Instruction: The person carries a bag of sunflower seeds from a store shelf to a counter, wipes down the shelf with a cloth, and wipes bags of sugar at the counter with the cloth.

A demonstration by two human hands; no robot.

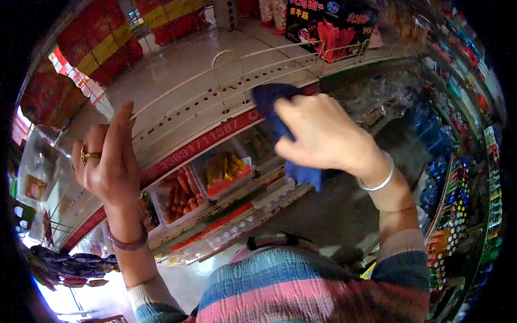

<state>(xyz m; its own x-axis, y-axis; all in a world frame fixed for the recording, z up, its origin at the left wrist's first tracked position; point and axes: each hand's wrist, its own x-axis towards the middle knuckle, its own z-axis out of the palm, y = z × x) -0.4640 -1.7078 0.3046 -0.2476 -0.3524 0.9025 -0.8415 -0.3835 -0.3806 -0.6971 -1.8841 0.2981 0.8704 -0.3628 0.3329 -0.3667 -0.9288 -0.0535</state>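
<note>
My right hand [326, 132] is closed round a dark blue cloth [272, 105], pressed near the red front edge of a shelf [199, 137]. Part of the cloth hangs below the fingers. A pale bangle circles that wrist. My left hand [107, 159] is raised at the shelf's left part, beside the wire rail [177, 89]. Its index finger points up and the others are loosely bent, one wearing a ring. I see nothing held there; the thumb is hidden, and whether the hand touches the rail is unclear.
Red and yellow packages [99, 46] stand on the shelf's far left, a black box [331, 27] at its back right. Below are clear tubs of red packets [177, 194] and yellow packets [223, 169]. Racks of bottles [452, 215] line the right.
</note>
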